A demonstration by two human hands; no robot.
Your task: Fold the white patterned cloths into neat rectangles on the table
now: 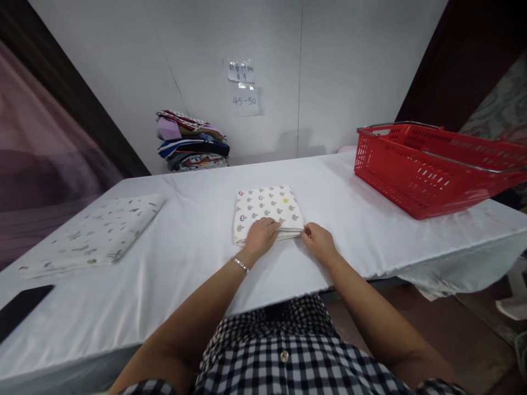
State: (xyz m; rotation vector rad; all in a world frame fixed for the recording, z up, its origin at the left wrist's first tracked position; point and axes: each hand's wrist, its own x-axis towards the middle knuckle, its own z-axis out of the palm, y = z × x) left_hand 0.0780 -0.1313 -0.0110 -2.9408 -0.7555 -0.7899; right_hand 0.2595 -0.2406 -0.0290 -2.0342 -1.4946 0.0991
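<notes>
At the far left of the white-covered table (197, 263), a dark flat object (20, 310) lay at the near edge, and a folded cloth with a leaf print (94, 233) lay flat beyond it, well apart from your hands. A stack of folded fabrics (191, 141) stood against the rear wall, clear of the working area. At the centre lay the folded cloth with a mushroom print (267, 211), squared to the table edge. Your left hand (260, 236) rested palm-down on its near edge with fingers spread and gripping nothing, a position that appeared to hold the layers flat. Your right hand (319, 241) pinched the near right corner between thumb and fingers, apparently to align the layers there. The red basket (432, 164) stood at the right end, within reach but apart from the cloth.
</notes>
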